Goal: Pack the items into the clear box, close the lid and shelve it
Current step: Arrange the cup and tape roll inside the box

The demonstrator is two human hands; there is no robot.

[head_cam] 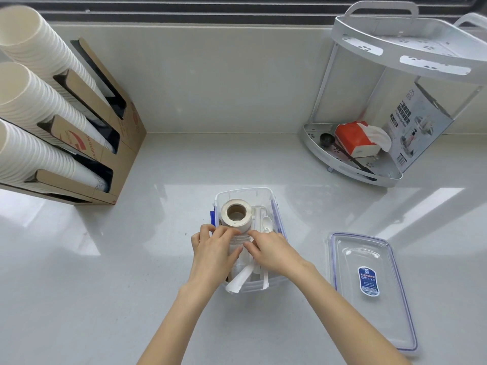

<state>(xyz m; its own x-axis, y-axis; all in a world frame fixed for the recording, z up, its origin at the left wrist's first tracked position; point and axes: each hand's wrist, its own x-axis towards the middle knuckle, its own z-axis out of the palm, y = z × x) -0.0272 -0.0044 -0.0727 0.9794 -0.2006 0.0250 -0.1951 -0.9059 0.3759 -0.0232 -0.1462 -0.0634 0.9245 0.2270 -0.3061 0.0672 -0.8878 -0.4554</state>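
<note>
The clear box point(274, 200) with blue latches stands open in the middle of the white counter. Inside it, a cream roll of tape or labels point(236, 216) stands at the far end, with white plastic spoons point(266, 223) beside it. Wrapped white cutlery point(238, 281) pokes over the near rim. My left hand point(213, 255) and my right hand point(272, 252) both rest over the box's middle, fingers pressing on a clear wrapped bundle point(241, 242) between them. The clear lid point(371, 293) with a blue sticker lies flat on the counter to the right.
A white two-tier corner shelf point(395, 177) stands at the back right, holding a red tissue pack point(355, 139), a black scoop and a printed carton point(416, 127). A cardboard dispenser point(105, 143) with stacks of white paper cups point(31, 106) fills the left side.
</note>
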